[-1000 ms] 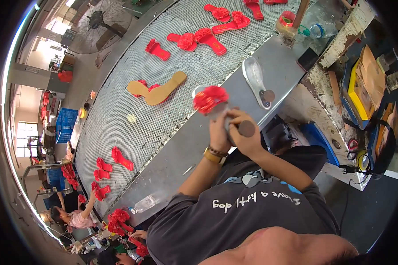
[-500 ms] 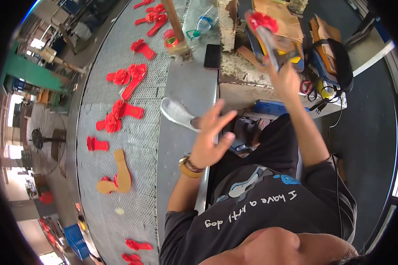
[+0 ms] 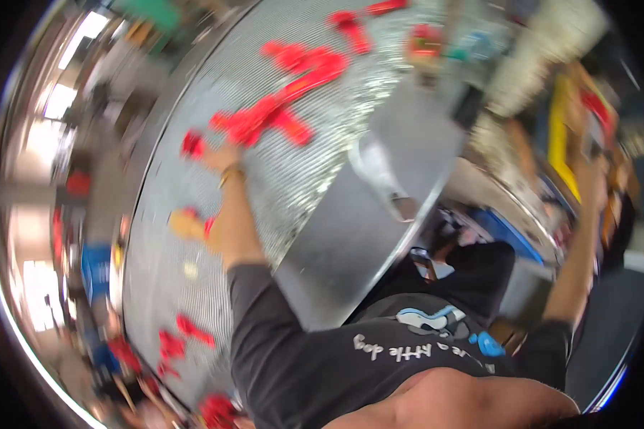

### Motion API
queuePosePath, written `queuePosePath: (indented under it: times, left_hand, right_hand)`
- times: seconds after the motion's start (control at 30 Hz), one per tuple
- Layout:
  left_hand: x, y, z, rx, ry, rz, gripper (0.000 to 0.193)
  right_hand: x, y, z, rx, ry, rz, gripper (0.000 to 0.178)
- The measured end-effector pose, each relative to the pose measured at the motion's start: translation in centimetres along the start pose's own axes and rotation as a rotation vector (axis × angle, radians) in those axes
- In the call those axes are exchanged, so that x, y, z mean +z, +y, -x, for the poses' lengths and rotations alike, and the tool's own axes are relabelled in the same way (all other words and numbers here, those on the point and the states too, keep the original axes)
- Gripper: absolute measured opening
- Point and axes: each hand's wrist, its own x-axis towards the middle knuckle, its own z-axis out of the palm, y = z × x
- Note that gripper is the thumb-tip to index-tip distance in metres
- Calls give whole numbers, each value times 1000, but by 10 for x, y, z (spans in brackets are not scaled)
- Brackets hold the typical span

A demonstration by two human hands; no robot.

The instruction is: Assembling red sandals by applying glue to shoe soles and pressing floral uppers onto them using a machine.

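Note:
My left hand [image 3: 218, 159] is stretched out over the mesh-topped belt, its fingers at a small red sandal [image 3: 192, 144]. Blur hides whether they close on it. At the right, my right hand [image 3: 591, 170] is closed round a grey shoe-shaped form, a shoe last [image 3: 592, 136], with a red sandal upper [image 3: 595, 107] at its far end. Another silvery shoe last [image 3: 376, 166] lies on the smooth metal ledge between my arms. Several red sandals [image 3: 254, 120] lie on the belt beyond my left hand, and a tan-soled sandal [image 3: 186, 224] sits nearer, partly hidden by my forearm.
The metal ledge [image 3: 336, 264] runs along the mesh belt [image 3: 265, 193]. On it lies a dark phone [image 3: 467, 106], near a red container [image 3: 423, 44]. A worn work stand [image 3: 508, 154] and a yellow-edged tray [image 3: 562, 143] are beside my right arm.
My left hand has moved left from above the ledge to the red sandal on the belt. My right hand, still holding the last, has shifted right in view. The whole view has swung round.

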Motion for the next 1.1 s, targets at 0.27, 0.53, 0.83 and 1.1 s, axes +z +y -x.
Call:
queuePosePath:
  times: [0.27,0.53,0.83,1.1]
  left_hand:
    - [-2,-1,20,-475,-92,-446,71]
    - [-38,-55,-14,-515,-336,-401,56]
    - [-176,66,65,-807,-441,1578,24]
    - [-231,184,212,-975,-915,1835,43]
  right_hand:
    - [14,12,12,823,579,-863,63]
    - [37,51,7,942,-33,-1372,73]
    - [3,52,-22,1238,309,-1393,77]
    - [64,16,-51,1409,4,-1777,68]
